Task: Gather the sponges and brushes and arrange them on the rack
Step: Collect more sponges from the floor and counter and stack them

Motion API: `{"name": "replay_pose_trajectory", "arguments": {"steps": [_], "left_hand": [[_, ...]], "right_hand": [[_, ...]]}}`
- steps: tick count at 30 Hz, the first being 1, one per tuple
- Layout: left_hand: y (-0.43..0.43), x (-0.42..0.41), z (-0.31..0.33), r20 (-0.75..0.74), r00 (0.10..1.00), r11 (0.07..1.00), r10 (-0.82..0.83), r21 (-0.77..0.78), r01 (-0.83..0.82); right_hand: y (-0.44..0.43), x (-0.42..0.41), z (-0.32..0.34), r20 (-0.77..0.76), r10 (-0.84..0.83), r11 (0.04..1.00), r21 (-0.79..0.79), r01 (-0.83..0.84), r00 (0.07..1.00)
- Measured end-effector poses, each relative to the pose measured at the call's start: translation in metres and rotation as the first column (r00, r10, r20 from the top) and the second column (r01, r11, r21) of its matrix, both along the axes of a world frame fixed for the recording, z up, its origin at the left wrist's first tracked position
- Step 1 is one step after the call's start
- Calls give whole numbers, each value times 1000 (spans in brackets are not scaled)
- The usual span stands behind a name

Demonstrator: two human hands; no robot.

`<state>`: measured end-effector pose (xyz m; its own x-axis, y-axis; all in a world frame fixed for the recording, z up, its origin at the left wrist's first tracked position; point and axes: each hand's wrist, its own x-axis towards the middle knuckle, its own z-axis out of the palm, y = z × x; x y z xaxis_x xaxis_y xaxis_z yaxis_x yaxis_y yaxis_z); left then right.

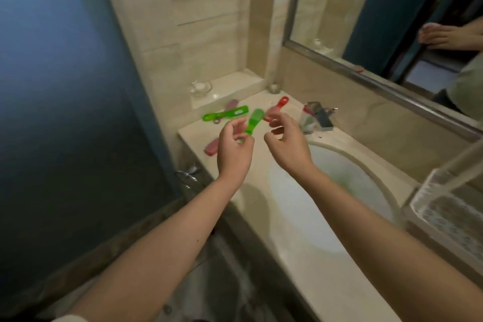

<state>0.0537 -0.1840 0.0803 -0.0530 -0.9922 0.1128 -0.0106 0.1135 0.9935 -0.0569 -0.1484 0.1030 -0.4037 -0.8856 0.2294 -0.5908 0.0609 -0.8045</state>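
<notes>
My left hand [234,148] pinches the handle of a green brush [253,123], lifted above the marble counter [308,264]. My right hand [286,140] hovers just to its right, fingers loosely curled, holding nothing. A second green brush [224,113] lies flat on the counter behind, partly over a pink brush [231,105]. A red brush [277,108] lies behind my right hand, its near end hidden by my fingers. Another pink brush [212,146] rests at the counter's left edge. The clear rack [444,206] stands at the right.
A white oval sink [332,191] is sunk into the counter under my right forearm. A chrome tap [320,116] sits by the wall under the mirror [392,8]. A glass dish [200,87] and a small glass cup [274,88] stand on the back ledge. Frosted blue glass [65,86] fills the left.
</notes>
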Motion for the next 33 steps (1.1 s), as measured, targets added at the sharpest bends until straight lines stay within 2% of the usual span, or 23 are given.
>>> {"name": "replay_pose_trajectory", "arguments": {"steps": [4, 15, 20, 26, 33], "left_hand": [[-12, 70, -13, -30, 994, 993, 109, 56, -107], [-20, 245, -71, 102, 923, 921, 370, 89, -379], [-14, 298, -97, 173, 921, 897, 348, 224, -381], [-16, 334, -127, 203, 906, 863, 372, 283, -418], [-24, 334, -187, 272, 906, 819, 324, 399, -413]], "right_hand": [[-24, 66, -16, 7, 111, 993, 45, -112, 994], [-60, 223, -70, -40, 389, 909, 180, -377, 920], [-66, 271, -85, -29, 519, 830, 253, -496, 854], [-82, 300, -109, -27, 618, 738, 366, -568, 786], [-102, 294, -177, 22, 614, 672, 510, -538, 789]]}}
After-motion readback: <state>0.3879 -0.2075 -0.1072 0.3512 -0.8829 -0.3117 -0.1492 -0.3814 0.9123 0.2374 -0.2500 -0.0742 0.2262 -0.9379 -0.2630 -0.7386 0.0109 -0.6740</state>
